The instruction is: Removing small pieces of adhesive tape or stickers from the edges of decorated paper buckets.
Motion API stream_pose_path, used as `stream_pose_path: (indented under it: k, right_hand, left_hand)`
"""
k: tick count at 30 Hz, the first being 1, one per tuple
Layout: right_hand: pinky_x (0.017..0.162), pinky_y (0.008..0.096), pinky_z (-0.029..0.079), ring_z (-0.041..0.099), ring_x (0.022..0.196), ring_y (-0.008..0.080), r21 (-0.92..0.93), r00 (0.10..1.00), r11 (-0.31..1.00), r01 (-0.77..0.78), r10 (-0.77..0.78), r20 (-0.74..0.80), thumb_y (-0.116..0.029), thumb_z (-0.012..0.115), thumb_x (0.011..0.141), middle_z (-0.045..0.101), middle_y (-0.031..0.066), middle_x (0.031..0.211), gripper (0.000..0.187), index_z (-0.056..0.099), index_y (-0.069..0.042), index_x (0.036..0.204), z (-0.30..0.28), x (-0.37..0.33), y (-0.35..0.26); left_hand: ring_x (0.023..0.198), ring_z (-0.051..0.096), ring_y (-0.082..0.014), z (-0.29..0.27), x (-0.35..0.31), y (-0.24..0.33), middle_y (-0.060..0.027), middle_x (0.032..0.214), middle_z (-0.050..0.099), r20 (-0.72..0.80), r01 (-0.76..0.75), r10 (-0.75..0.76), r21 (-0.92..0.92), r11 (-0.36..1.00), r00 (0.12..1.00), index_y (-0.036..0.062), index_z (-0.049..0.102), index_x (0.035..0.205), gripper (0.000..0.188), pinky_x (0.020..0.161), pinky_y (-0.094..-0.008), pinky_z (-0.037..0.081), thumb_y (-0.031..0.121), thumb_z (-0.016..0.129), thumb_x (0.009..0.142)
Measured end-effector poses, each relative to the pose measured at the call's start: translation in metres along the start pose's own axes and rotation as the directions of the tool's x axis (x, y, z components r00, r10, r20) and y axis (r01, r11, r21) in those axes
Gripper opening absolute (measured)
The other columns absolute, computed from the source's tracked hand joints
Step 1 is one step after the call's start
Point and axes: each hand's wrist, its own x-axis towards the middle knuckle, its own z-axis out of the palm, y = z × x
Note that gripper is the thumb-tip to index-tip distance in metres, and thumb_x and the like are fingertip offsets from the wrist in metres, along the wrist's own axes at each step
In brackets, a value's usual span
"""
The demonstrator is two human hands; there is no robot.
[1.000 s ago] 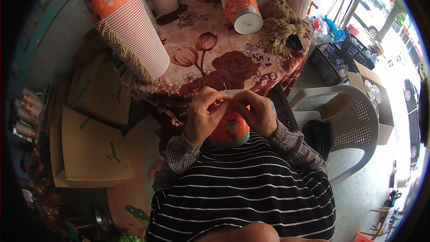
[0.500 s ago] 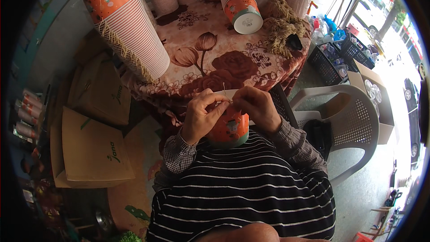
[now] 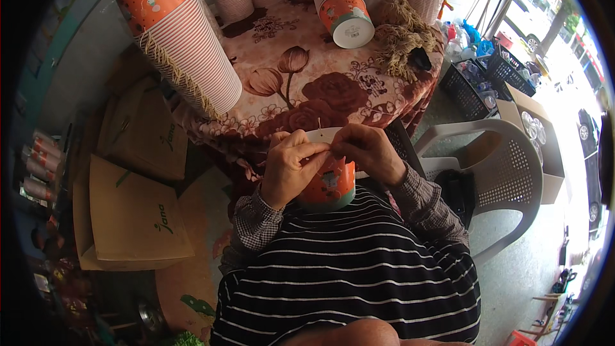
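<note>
An orange paper bucket (image 3: 328, 184) with a green base band rests in my lap against the striped apron, its pale inside facing up. At its near rim my left hand (image 3: 289, 163) is closed in a pinch, thumb against fingers. My right hand (image 3: 370, 152) pinches at the same spot, and the fingertips of both hands nearly touch. What they grip looks like an end of thin tan cord, mostly hidden by the fingers. A short cord end (image 3: 319, 122) sticks up at the far rim, above a small hole in the wall.
A tall stack of paper buckets (image 3: 192, 51) with cords along its side stands at the table's left. A shorter stack (image 3: 346, 16) lies near a tan cord bundle (image 3: 403, 35). Cardboard boxes (image 3: 138, 214) are at left, a plastic chair (image 3: 506, 160) at right.
My left hand has shifted slightly and its fingers have drawn closer together at the rim. More of the bucket's far inner wall shows. My right hand stays nearly in place.
</note>
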Motion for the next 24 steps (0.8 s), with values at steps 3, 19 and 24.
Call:
stream_pose_path:
  k: [3, 19, 24]
  right_hand:
    - [0.069, 0.0211, 0.049, 0.060, 0.076, 0.0063, -0.059, 0.999, 0.998, 0.031, -0.032, -0.009, -0.006, 0.061, 0.091, 0.064, 0.0016, 0.081, 0.008, 0.062, 0.000, 0.096, -0.0013, 0.0004, 0.0015]
    - [0.068, 0.0235, 0.050, 0.061, 0.075, 0.0082, -0.311, 0.982, 0.948, 0.068, -0.119, -0.146, -0.004, 0.061, 0.089, 0.062, 0.0039, 0.080, 0.009, 0.060, 0.002, 0.095, -0.0004, -0.0022, -0.0023]
    - [0.069, 0.0240, 0.051, 0.063, 0.076, 0.0100, -0.248, 0.980, 0.967, 0.053, -0.098, -0.173, -0.003, 0.060, 0.090, 0.062, 0.0059, 0.082, 0.009, 0.059, 0.003, 0.097, 0.0008, -0.0018, 0.0037]
  left_hand:
    - [0.068, 0.055, -0.0174, 0.0005, 0.0006, 0.0005, -0.0009, 0.071, 0.055, -0.010, -0.005, 0.005, 0.024, 1.000, 1.000, 0.0095, 0.072, 0.090, 0.015, 0.077, -0.0317, 0.040, 0.010, 0.076, 0.076]
    - [0.076, 0.061, -0.0184, 0.0002, 0.0024, 0.0013, -0.0009, 0.077, 0.062, 0.033, -0.074, 0.075, -0.025, 0.997, 0.997, 0.0090, 0.064, 0.083, 0.009, 0.089, -0.0354, 0.037, 0.010, 0.072, 0.079]
    - [0.075, 0.062, -0.0192, 0.0000, 0.0024, 0.0007, -0.0015, 0.078, 0.063, 0.044, -0.065, 0.067, -0.038, 0.997, 0.997, 0.0089, 0.064, 0.084, 0.009, 0.089, -0.0365, 0.037, 0.011, 0.072, 0.080]
